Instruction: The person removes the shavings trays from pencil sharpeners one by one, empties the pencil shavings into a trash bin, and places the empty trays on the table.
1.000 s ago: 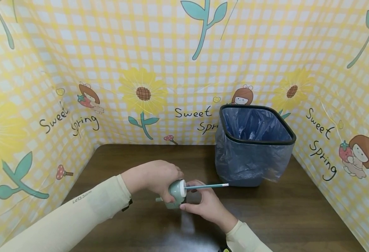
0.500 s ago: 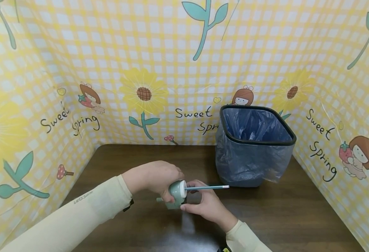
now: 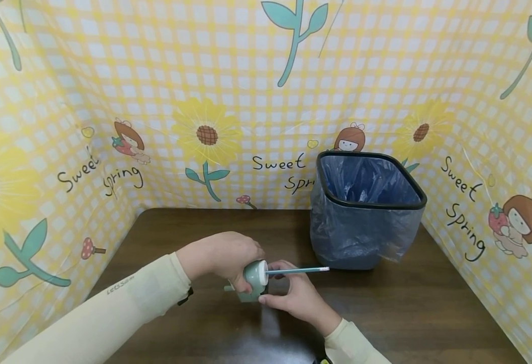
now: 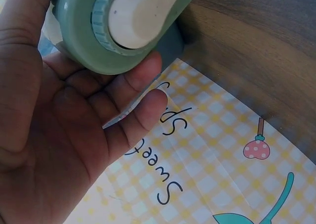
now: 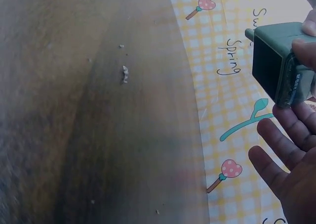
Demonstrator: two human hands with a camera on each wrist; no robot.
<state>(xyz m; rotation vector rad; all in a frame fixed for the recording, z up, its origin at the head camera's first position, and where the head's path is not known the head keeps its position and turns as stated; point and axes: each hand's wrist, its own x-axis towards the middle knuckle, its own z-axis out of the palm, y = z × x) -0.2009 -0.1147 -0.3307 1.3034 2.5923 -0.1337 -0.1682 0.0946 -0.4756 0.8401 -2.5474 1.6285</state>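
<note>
My left hand (image 3: 229, 254) grips a green pencil sharpener (image 3: 251, 273), tilted above the table. A blue pencil (image 3: 298, 270) stands out of its round white-rimmed front, eraser end to the right. The left wrist view shows the sharpener's white crank handle (image 4: 140, 19) on the back, with my fingers around the green body. My right hand (image 3: 305, 299) pinches the sharpener's lower end between thumb and fingers. In the right wrist view a dark rectangular face (image 5: 266, 68) of the sharpener shows, beside a translucent part (image 5: 297, 83) with small lettering under my fingers.
A bin (image 3: 361, 232) with a clear plastic liner and black rim stands at the back right of the brown table (image 3: 179, 217). Small pale crumbs (image 5: 125, 74) lie on the table in the right wrist view. Yellow checked cloth (image 3: 266, 116) surrounds the table.
</note>
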